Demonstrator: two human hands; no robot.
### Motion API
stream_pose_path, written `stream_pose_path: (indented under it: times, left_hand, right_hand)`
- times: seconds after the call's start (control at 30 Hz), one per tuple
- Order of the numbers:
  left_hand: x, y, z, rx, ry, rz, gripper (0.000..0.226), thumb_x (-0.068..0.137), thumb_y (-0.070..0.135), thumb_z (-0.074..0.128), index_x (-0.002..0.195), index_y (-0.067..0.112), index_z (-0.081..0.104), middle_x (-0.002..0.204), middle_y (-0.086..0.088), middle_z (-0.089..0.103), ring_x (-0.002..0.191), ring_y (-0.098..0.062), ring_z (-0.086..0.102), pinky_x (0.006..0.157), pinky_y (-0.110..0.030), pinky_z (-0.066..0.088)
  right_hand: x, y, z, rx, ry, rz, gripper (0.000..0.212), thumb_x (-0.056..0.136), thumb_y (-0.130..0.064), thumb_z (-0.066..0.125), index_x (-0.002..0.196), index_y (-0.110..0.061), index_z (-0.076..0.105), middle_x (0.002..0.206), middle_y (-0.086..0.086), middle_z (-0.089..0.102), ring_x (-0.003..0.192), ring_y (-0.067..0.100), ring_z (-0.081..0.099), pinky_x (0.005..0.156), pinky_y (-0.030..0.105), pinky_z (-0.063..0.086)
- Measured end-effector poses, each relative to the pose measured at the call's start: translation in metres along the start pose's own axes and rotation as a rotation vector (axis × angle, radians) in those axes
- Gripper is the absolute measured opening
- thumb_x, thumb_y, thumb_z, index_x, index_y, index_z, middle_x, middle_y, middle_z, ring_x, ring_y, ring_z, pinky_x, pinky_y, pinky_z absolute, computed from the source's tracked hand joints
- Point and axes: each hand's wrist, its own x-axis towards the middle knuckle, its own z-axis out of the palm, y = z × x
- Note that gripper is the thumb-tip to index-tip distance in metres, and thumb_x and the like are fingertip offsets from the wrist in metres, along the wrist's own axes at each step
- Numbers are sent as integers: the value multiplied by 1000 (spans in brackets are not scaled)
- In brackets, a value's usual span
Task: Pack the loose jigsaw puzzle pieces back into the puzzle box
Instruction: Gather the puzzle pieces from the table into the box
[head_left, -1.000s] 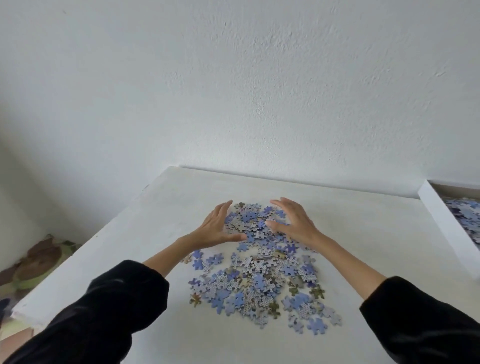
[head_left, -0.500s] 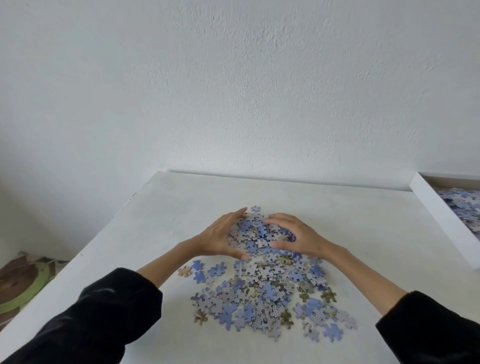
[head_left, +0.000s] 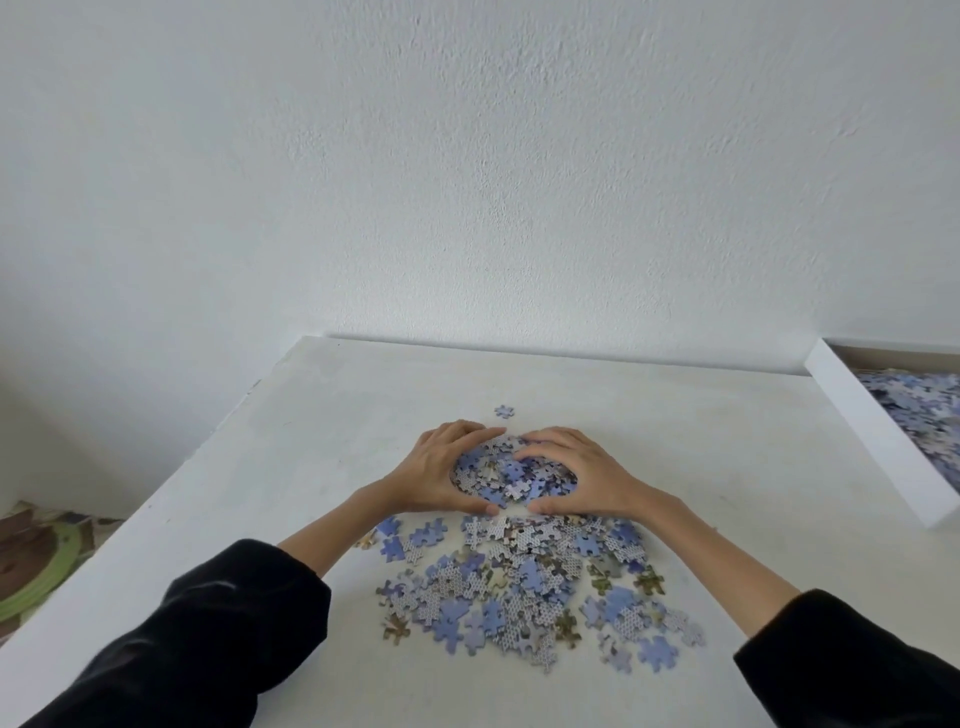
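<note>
A pile of loose blue, grey and olive puzzle pieces (head_left: 524, 582) lies on the white table (head_left: 291, 452). My left hand (head_left: 434, 470) and my right hand (head_left: 576, 473) curl round a gathered heap of pieces (head_left: 506, 474) at the pile's far end, thumbs nearly meeting at the near side and fingertips nearly meeting at the far side. One stray blue piece (head_left: 504, 411) lies just beyond my fingers. The white puzzle box (head_left: 872, 441) sits at the right edge, with many pieces inside it.
A white wall rises right behind the table. The table's left edge drops to the floor, where a brown and green patterned mat (head_left: 36, 551) shows. Bare tabletop lies between the pile and the box.
Both hands have drawn together from the sides and closed round a heap of pieces. One stray piece was left behind beyond the fingers. The camera has tipped slightly.
</note>
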Motion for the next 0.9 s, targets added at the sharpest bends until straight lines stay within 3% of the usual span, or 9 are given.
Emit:
stream_pose_path:
  times: [0.13,0.27,0.37,0.47,0.6,0.7,0.77,0.83,0.9]
  left_hand:
    - [-8,5,-1,-69,-30,14,102,52,95,34,140,48,12,147,1,28,132,-11,24,112,-45,20]
    - [-17,12,-3,-121,-144,44,108,45,99,30,138,54,-2,155,2,6,141,-17,6,112,-48,6]
    - [-25,15,-2,-59,-229,59,113,39,99,33,134,61,-13,155,7,-11,141,-17,-10,108,-48,-6]
    - [-27,17,2,7,-219,53,123,39,98,37,138,51,-19,154,9,-16,140,-13,-16,109,-48,-11]
    - [-24,21,4,46,-140,33,136,43,97,37,135,30,-38,156,2,-10,140,-11,-3,114,-37,-4]
    - [-20,21,4,57,-110,8,138,44,96,37,131,25,-43,156,2,-4,136,-9,2,112,-34,-1]
    - [-17,18,6,88,-98,6,136,46,95,35,137,23,-36,155,3,7,137,-11,7,113,-36,3]
    - [-16,14,10,129,-75,6,131,47,95,28,142,23,-26,152,3,18,135,-15,14,113,-38,8]
    - [-17,12,12,156,-40,12,127,49,95,26,147,23,-11,146,2,25,129,-13,20,111,-37,13]
  right_hand:
    - [-9,-2,-6,71,-105,28,96,53,-92,37,138,-50,21,151,-16,13,136,2,7,114,46,15]
    - [-21,-5,-19,141,-290,47,108,45,-90,48,136,-59,-1,147,-27,-9,134,-2,-14,111,44,1]
    - [-31,-8,-19,99,-346,54,116,40,-85,58,131,-63,-11,145,-26,-25,133,1,-27,109,41,-6]
    - [-35,-11,-11,-15,-305,53,122,43,-80,60,131,-58,-22,142,-24,-35,132,5,-33,109,48,-8]
    - [-37,-14,-6,-83,-260,92,129,46,-81,56,126,-48,-39,137,-17,-43,131,9,-34,112,46,-9]
    - [-32,-13,-5,-115,-228,82,125,51,-79,55,130,-44,-36,139,-16,-40,131,8,-32,110,39,-12]
    - [-27,-11,-3,-144,-214,65,121,48,-88,45,134,-45,-29,144,-17,-32,133,5,-27,108,36,-12]
    - [-23,-10,0,-175,-154,55,118,47,-93,37,141,-43,-13,150,-17,-17,137,6,-15,110,36,-7]
    - [-21,-11,4,-200,-47,38,108,52,-87,40,145,-39,8,150,-14,3,137,9,2,111,36,5]
